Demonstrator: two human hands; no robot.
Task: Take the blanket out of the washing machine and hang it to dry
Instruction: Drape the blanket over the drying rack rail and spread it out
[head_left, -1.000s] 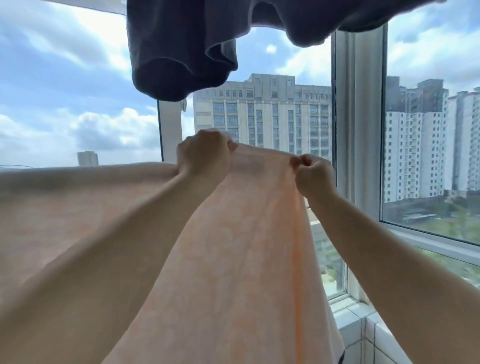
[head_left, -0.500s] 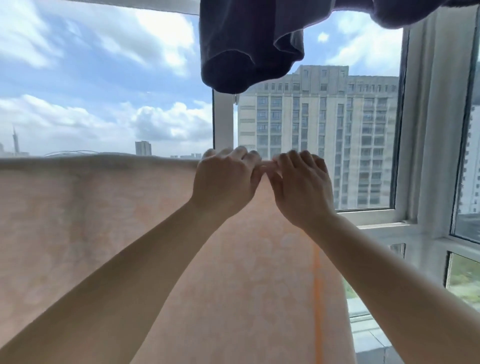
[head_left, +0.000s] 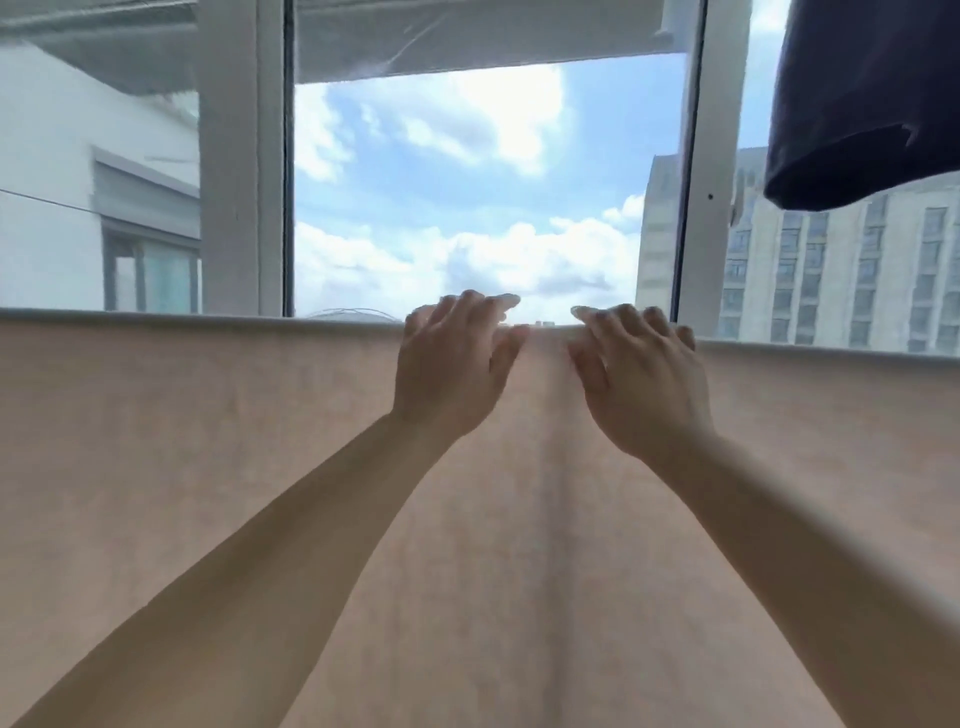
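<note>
Head view: the pale peach woven blanket already hangs draped over a line below the white window frame. The left hand and right hand, fingers spread, grip nothing at its top fold. Only smoothing seems left.

Strong daylight through window, scene backlit. Forearms and blanket face in shade, flat low contrast. Clouds near blown out. Slight motion blur, wide-angle bend at frame edges.
</note>
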